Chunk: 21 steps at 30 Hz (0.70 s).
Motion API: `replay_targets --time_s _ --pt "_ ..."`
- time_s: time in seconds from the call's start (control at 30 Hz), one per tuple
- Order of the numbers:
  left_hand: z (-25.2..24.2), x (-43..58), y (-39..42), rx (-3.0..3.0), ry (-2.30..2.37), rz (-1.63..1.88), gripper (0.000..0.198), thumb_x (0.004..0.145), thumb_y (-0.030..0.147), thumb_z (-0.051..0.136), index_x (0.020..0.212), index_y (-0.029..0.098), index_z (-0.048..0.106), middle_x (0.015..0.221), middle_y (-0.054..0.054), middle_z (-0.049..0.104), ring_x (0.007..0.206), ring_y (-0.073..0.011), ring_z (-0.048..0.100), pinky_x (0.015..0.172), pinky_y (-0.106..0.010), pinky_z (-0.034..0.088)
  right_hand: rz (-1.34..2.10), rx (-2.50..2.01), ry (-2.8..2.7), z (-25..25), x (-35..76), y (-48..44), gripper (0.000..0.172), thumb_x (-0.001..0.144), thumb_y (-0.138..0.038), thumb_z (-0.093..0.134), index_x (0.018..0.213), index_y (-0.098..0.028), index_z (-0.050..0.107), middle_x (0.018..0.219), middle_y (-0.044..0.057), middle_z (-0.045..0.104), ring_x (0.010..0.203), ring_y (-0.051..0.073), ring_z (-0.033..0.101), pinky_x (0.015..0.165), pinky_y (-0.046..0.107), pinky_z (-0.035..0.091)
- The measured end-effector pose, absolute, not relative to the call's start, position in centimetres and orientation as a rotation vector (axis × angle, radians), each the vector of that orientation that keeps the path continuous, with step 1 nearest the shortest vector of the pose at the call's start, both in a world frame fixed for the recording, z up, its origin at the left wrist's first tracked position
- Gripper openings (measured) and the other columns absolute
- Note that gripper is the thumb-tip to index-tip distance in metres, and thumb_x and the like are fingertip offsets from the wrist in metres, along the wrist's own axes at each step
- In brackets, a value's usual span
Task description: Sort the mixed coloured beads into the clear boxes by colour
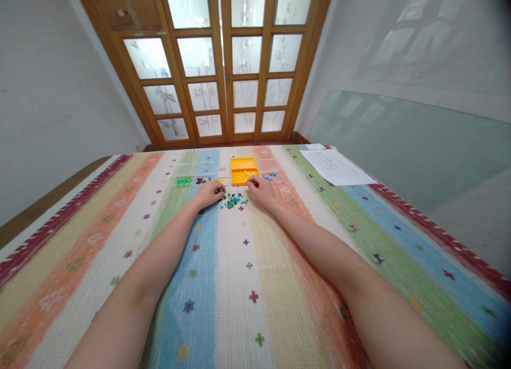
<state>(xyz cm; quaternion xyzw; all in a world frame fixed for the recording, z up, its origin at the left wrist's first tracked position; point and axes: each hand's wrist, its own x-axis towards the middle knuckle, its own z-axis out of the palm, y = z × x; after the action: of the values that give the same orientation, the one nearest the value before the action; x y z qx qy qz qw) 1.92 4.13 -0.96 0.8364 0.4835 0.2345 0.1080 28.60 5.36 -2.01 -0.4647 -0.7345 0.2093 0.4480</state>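
A loose pile of small blue, green, dark and white pieces (235, 201) lies on the striped tablecloth between my two hands. My left hand (208, 194) rests at the pile's left side, its fingers curled in toward the thumb; anything between them is too small to name. At the front right corner of an open orange box (241, 164) is my right hand (261, 191), fingertips pinched together, with whatever they hold hidden. A few white pieces (249, 173) lie inside the orange box.
Clear trays hold sorted pieces: green (184, 181), dark (203, 181) and yellow (222, 180) to the left, blue (270, 177) to the right. Printed paper (335, 166) lies at the far right of the tablecloth (235, 284). Wooden glass-paned doors (227, 92) stand behind.
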Motion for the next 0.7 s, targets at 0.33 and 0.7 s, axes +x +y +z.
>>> replay_targets --time_s 0.33,0.7 --pt "-1.6 2.5 4.3 2.404 1.516 0.691 0.012 0.084 0.026 0.063 0.083 0.022 0.074 0.085 -0.005 0.069 0.08 -0.0207 0.061 0.076 -0.031 0.045 0.508 -1.149 -1.832 -2.0 28.6 5.4 0.019 0.093 -0.027 0.055 0.087 -0.02 0.071 0.083 0.002 0.072 0.076 0.018 0.061 0.072 0.028 0.041" --pt "-1.2 3.2 3.8 2.211 1.593 0.94 0.014 0.089 0.03 0.058 0.09 0.022 0.07 0.087 -0.005 0.072 0.079 -0.021 0.062 0.078 -0.033 0.046 0.502 -1.146 -1.832 -2.1 28.7 5.4 0.019 0.094 -0.028 0.055 0.087 -0.02 0.07 0.083 0.002 0.072 0.076 0.018 0.062 0.071 0.028 0.04"
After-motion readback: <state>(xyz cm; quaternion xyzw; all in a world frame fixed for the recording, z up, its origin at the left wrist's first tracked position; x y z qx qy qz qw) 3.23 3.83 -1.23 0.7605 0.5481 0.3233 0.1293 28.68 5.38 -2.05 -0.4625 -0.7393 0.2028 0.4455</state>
